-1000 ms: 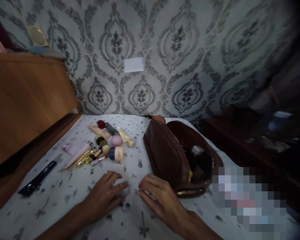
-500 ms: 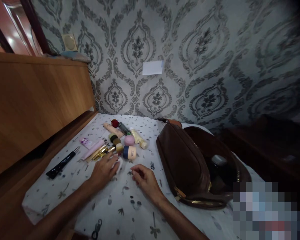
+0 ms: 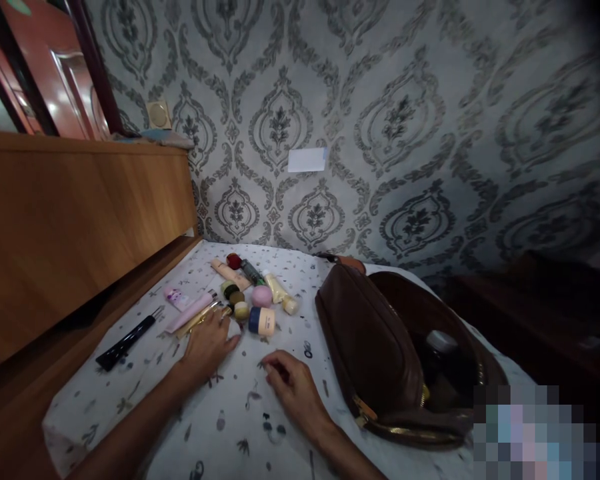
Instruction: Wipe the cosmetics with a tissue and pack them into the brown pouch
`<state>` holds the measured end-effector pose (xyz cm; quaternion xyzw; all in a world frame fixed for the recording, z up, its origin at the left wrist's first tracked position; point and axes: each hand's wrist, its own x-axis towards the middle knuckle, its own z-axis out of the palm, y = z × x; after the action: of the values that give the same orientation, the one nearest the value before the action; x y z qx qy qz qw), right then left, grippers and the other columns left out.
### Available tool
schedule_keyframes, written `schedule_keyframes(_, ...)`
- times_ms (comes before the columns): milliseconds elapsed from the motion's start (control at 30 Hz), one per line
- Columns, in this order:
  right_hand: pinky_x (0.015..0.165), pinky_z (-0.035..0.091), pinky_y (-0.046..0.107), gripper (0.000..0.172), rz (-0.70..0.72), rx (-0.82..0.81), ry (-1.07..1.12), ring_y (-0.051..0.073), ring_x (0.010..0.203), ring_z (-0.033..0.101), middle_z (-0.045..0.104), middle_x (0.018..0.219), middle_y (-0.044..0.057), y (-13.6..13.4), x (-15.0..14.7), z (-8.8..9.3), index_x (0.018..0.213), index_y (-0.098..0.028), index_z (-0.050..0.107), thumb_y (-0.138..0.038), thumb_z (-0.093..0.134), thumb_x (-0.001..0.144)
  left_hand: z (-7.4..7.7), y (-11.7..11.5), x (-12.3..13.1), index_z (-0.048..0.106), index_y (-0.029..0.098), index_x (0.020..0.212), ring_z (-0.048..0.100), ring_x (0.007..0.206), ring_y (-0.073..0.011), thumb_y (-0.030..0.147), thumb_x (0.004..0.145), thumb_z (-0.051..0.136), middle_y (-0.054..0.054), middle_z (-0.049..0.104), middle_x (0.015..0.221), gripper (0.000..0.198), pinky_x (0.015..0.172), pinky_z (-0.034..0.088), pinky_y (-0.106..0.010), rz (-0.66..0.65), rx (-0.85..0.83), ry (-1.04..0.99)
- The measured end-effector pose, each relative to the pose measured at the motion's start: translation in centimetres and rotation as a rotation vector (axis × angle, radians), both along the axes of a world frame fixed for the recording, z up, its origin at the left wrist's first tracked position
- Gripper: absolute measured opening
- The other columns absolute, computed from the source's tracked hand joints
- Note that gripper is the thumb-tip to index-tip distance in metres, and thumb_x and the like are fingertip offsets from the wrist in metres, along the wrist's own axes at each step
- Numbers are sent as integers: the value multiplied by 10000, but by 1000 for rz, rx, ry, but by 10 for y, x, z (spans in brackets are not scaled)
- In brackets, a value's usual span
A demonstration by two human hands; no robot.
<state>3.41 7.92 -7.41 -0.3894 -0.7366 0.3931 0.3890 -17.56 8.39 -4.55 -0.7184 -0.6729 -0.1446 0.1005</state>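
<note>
Brown bag (image 3: 367, 340): unzipped, on the patterned sheet (image 3: 240, 423); pale-capped bottle (image 3: 441, 341) visible inside.
Right hand (image 3: 294, 387): just left of the brown bag; fingers loosely curled, released, nothing visible in them.
Left hand (image 3: 210, 343): farther left of the brown bag; fingers bent over the gold tubes, whether grasping cannot be told.
Gold tubes (image 3: 209, 316): left of the brown bag, partly covered by the left hand.
Navy-and-cream jar (image 3: 263, 321): left of the brown bag, on its side.
Pink rounded item (image 3: 261, 296): left of the brown bag.
Yellow tube (image 3: 279, 291): near the brown bag, on its left.
Black implement (image 3: 127, 341): well left of the brown bag.
</note>
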Motion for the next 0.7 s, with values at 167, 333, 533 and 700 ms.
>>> schedule_keyframes(167,643,445,296,168,14,1,14,193,697,603,654,766,45,-1,0,0,861,-179,653,-257,505,850,-1,-4,-1,654,108,1071,617,1096,-387,282,837,615,-223,652,1212,295,887,492,-495,0,-44,-170)
schedule_keyframes(333,609,457,296,202,43,-117,86,192,696,607,636,770,46,-3,-1,0,894,-184,632,-357,527,888,5,-14,8,597,182,808,637,862,-267,367,858,561,-83,684,877,195,781,488,-372,-77,-78,-454)
schedule_keyframes(533,630,527,314,452,222,-348,442,193,763,659,635,901,35,-5,-3,-3,1193,-234,489,-508,620,858,12,-23,47,551,189,897,565,697,-155,487,978,350,4,597,774,368,644,452,-256,-275,-126,-838)
schedule_keyframes(700,617,531,281,541,237,-387,556,178,794,638,626,920,22,0,-1,-6,1187,-249,498,-483,747,767,5,-22,64,545,184,857,546,731,-166,465,958,378,-3,574,766,342,689,438,-272,-343,-107,-970)
